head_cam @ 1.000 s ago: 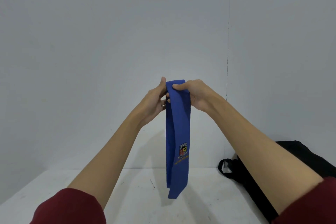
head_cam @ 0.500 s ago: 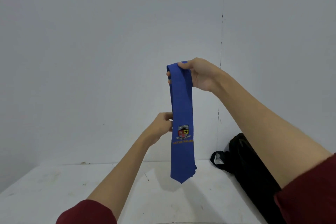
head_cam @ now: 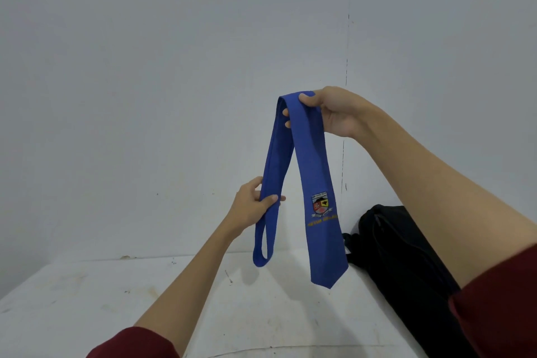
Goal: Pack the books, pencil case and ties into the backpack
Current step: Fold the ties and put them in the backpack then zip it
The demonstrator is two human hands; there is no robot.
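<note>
A blue tie point(head_cam: 315, 171) with a crest badge hangs folded in the air above the table. My right hand point(head_cam: 334, 112) pinches the fold at the top. My left hand point(head_cam: 255, 206) grips the narrow back strand lower down and holds it out to the left, away from the wide front blade. That strand ends in a loop below my left hand. The wide blade's point hangs just above the table. A black backpack point(head_cam: 401, 259) lies on the table at the right, partly hidden by my right forearm. Books and pencil case are out of view.
A white table point(head_cam: 87, 299) with scuff marks spreads below my arms. A plain grey wall point(head_cam: 145, 96) stands right behind it. The backpack's strap point(head_cam: 347, 238) curls at its left end.
My left hand has pulled the narrow strand out to the left, splitting the tie into an inverted V. My right hand has stayed on the fold. The view has tilted slightly.
</note>
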